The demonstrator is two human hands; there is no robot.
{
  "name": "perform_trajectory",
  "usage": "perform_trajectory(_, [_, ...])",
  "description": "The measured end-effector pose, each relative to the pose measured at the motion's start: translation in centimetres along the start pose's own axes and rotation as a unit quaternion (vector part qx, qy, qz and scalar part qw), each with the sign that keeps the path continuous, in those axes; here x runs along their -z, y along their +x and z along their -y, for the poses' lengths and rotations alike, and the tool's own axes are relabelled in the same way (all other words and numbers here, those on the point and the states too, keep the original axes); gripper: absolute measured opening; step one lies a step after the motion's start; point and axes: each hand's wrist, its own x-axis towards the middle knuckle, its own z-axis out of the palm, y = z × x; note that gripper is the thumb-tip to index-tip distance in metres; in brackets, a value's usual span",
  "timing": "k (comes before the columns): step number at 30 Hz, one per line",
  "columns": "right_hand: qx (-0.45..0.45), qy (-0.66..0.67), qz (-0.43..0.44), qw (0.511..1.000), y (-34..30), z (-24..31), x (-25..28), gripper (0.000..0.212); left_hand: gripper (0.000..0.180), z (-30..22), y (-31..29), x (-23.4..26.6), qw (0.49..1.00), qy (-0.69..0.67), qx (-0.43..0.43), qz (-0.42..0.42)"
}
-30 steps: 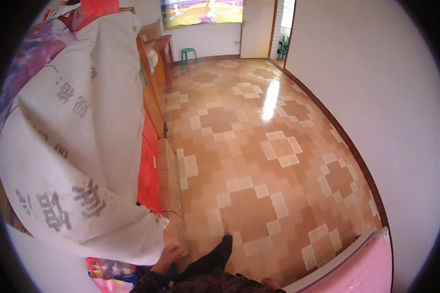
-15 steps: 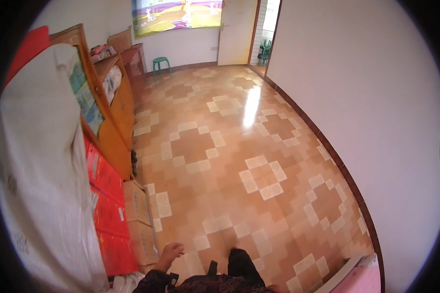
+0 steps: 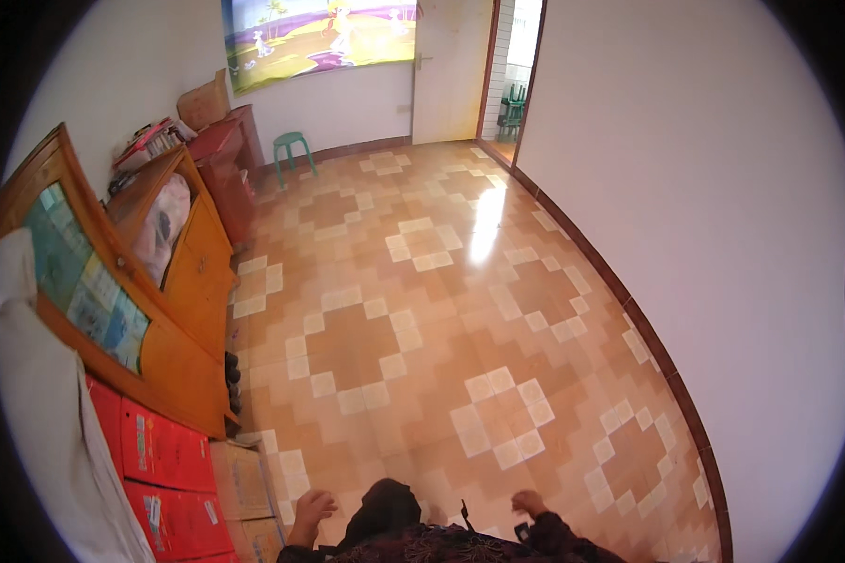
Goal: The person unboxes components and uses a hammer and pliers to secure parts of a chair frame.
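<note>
Low in the picture, my left hand point(image 3: 312, 507) hangs beside my dark-clothed leg point(image 3: 385, 507), its fingers loosely bent and apart, holding nothing. Nearest to it on the left are brown cardboard boxes point(image 3: 242, 479). On the other side of my body, my right hand point(image 3: 530, 503) hangs over the patterned tile floor point(image 3: 422, 357), also with nothing in its loosely bent fingers. Both sleeves are dark.
Along the left stand red boxes point(image 3: 171, 516), a pale cloth cover point(image 3: 42, 394), wooden cabinets point(image 3: 202, 263) and a reddish desk point(image 3: 221, 174). A green stool point(image 3: 291, 141) stands near the far wall. A pale door point(image 3: 453, 75) adjoins a doorway point(image 3: 514, 75); a white wall point(image 3: 685, 206) runs along the right.
I have moved forward across the room; cabinets, desk and stool look nearer. My right hand has come into clear view, and a pink object at lower right has left the picture.
</note>
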Motion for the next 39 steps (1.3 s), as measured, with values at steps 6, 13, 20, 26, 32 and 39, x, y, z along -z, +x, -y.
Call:
perform_trajectory(6, [0.060, 0.114, -0.066, 0.989, 13.3, 21.3, 3.2, 0.026, 0.018, -6.8, 13.7, -2.1, 0.999, -0.044, 0.017, -0.002])
perform_trajectory(13, [-0.139, 0.203, 0.059, 0.967, 19.1, 23.8, 5.5, 0.026, 0.021, -25.8, 30.4, -9.5, 0.999, 0.012, -0.043, 0.006])
perform_trajectory(20, [-0.232, 0.109, -0.008, 0.967, 28.0, 27.0, 10.3, 0.024, 0.026, -40.9, 47.2, -20.1, 0.990, 0.085, -0.068, 0.093])
perform_trajectory(26, [-0.217, 0.339, 0.046, 0.914, 45.5, 33.1, 21.8, 0.020, 0.027, -50.9, 57.7, -27.9, 0.994, 0.081, -0.023, 0.072])
perform_trajectory(32, [-0.015, 0.026, -0.083, 0.996, 64.7, 55.9, 32.4, 0.022, 0.025, -60.4, 65.4, -32.0, 0.999, 0.035, -0.023, 0.005])
perform_trajectory(39, [0.057, 0.090, -0.071, 0.992, 83.2, 76.5, 38.8, 0.027, 0.022, -71.7, 82.5, -38.0, 1.000, 0.022, 0.012, 0.006])
